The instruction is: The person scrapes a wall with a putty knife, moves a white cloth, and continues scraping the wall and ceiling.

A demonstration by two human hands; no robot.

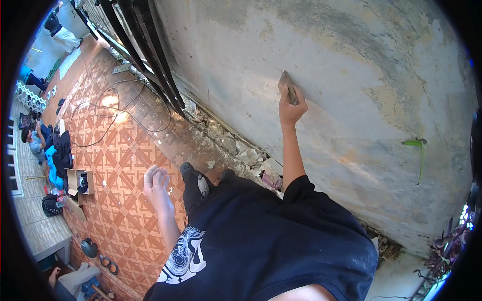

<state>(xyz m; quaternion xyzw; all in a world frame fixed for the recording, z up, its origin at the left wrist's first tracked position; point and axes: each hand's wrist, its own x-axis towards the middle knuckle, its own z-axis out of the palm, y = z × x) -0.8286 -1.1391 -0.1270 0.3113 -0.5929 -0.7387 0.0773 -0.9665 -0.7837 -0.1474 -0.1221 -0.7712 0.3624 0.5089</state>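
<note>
My right hand is closed around a scraper, its blade up against the wall. Patches of grey, white and yellowish old paint mark the wall's surface. Away from the wall, my left hand hangs over the tiled floor with loosely curled fingers and holds nothing; it looks pale with dust. Below the wall, paint flakes and rubble lie along its foot, near my dark shoes.
Black metal bars lean by the wall. A cable loops over the patterned floor. Left are an open cardboard box, a backpack and several people. A green strip hangs on the wall; plants stand at right.
</note>
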